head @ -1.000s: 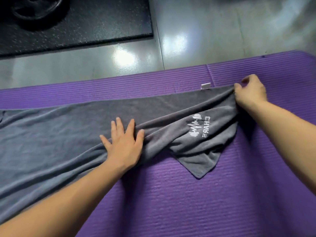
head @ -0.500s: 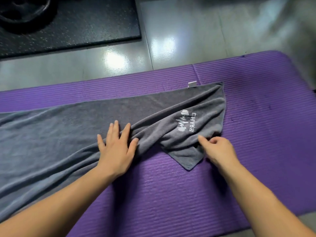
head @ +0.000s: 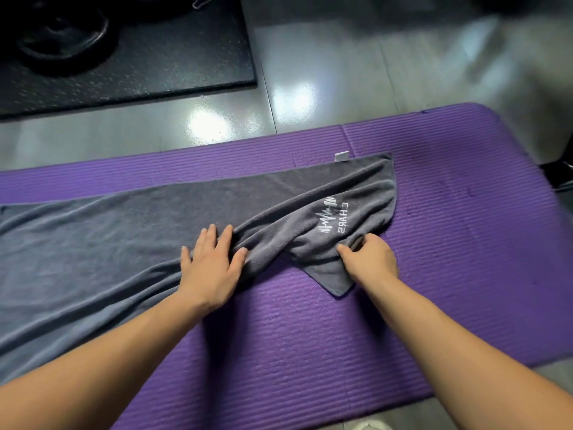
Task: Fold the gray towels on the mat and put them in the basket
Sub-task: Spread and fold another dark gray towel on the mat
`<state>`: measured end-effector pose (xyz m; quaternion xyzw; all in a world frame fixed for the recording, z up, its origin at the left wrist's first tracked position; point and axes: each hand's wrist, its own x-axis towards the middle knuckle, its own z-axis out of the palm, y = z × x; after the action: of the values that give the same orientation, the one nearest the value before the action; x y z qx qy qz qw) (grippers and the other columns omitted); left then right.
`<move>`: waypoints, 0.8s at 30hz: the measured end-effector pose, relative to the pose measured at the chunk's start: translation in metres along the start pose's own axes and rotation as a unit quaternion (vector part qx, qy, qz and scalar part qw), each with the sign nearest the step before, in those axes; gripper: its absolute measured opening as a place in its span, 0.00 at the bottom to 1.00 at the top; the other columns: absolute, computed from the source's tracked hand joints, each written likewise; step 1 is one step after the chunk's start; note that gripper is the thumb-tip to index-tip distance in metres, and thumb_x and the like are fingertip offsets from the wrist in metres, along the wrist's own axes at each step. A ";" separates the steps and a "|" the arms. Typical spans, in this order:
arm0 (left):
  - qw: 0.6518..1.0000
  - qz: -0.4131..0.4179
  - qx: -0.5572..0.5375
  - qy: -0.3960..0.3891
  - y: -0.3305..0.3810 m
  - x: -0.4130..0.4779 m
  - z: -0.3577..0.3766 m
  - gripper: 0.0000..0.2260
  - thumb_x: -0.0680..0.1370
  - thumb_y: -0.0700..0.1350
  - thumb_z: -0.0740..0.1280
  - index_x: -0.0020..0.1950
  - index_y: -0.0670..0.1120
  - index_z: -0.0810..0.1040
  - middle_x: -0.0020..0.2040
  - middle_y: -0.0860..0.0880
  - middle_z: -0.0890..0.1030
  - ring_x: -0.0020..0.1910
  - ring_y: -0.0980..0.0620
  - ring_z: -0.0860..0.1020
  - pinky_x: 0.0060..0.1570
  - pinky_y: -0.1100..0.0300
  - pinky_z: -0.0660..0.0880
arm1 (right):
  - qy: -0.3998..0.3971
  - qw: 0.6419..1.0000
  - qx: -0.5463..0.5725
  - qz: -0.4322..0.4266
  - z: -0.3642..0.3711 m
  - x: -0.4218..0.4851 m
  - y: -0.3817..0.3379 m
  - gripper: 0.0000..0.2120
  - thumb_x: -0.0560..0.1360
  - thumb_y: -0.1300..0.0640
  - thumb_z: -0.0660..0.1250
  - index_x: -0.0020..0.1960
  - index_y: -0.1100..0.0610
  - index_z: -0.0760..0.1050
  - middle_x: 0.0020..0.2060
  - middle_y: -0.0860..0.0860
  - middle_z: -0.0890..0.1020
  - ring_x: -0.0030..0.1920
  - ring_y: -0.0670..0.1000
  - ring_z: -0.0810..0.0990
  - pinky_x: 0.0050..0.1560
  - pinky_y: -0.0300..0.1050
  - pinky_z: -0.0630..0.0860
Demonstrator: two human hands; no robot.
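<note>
While the left hand (head: 214,268) presses the gray towel (head: 93,243) with straight, spread fingers, the right hand (head: 372,259), at its three o'clock, pinches the twisted end in curled fingers.

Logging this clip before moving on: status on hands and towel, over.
Left hand flat, pressing gray towel. Right hand gripping its twisted end. Towel not yet folded, on purple mat; no basket in view.

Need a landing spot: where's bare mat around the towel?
Bare mat lies right of the towel, out to its right edge, and in the near strip in front of the towel's loose corner. A thin band runs behind the towel, beside the floor. Crowded: the middle, where the left hand presses flat and the right hand grips the bunched end.
</note>
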<state>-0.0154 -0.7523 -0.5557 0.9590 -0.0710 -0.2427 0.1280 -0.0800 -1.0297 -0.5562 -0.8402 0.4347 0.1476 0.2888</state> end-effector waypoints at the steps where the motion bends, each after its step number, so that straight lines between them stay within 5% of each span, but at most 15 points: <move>1: 1.000 0.002 0.001 -0.003 -0.001 -0.001 0.000 0.29 0.83 0.62 0.50 0.83 0.53 0.52 0.84 0.46 0.50 0.83 0.48 0.46 0.79 0.38 0.44 | -0.004 1.000 0.012 -0.012 0.003 0.000 -0.003 0.17 0.73 0.42 0.71 0.52 0.54 0.77 0.57 0.57 0.82 0.58 0.61 0.80 0.55 0.52 0.76; 9: 1.000 0.013 0.017 -0.011 0.001 -0.002 -0.003 0.29 0.84 0.62 0.50 0.83 0.54 0.54 0.84 0.46 0.51 0.82 0.48 0.47 0.79 0.40 0.44 | 0.087 0.945 0.312 0.028 -0.001 -0.010 0.024 0.09 0.74 0.51 0.67 0.48 0.57 0.73 0.42 0.52 0.80 0.45 0.56 0.78 0.47 0.51 0.75; 13: 0.999 0.005 0.050 -0.019 0.005 -0.002 0.000 0.29 0.83 0.64 0.48 0.82 0.56 0.55 0.84 0.45 0.48 0.82 0.47 0.45 0.79 0.39 0.44 | 0.021 0.932 0.357 0.054 -0.018 0.007 0.057 0.11 0.72 0.53 0.74 0.45 0.59 0.77 0.39 0.54 0.84 0.42 0.56 0.83 0.44 0.53 0.80; 16: 0.997 -0.006 0.068 -0.029 0.009 -0.003 0.003 0.30 0.82 0.66 0.50 0.82 0.57 0.52 0.84 0.45 0.44 0.82 0.47 0.42 0.78 0.35 0.44 | -0.036 0.955 0.289 0.066 -0.051 0.022 0.090 0.16 0.71 0.50 0.79 0.47 0.62 0.80 0.40 0.57 0.86 0.41 0.55 0.84 0.44 0.50 0.80; 19: 0.996 -0.014 0.084 -0.036 0.008 -0.006 0.009 0.33 0.80 0.68 0.53 0.83 0.58 0.48 0.83 0.46 0.39 0.82 0.47 0.37 0.76 0.31 0.45 | 0.002 0.996 0.085 0.019 -0.076 0.033 0.118 0.22 0.69 0.42 0.78 0.38 0.62 0.79 0.34 0.56 0.83 0.38 0.56 0.81 0.39 0.50 0.74; 24: 0.995 -0.030 0.090 -0.033 0.008 -0.011 0.017 0.38 0.78 0.71 0.54 0.82 0.61 0.42 0.82 0.46 0.34 0.81 0.46 0.33 0.74 0.28 0.46 | 0.026 0.998 -0.043 0.037 -0.093 0.034 0.139 0.25 0.71 0.40 0.75 0.32 0.57 0.69 0.28 0.52 0.76 0.33 0.56 0.76 0.33 0.49 0.67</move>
<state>-0.0337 -0.7616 -0.5630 0.9599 -0.0676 -0.2703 0.0314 -0.1738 -1.1717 -0.5492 -0.8387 0.4657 0.1548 0.2359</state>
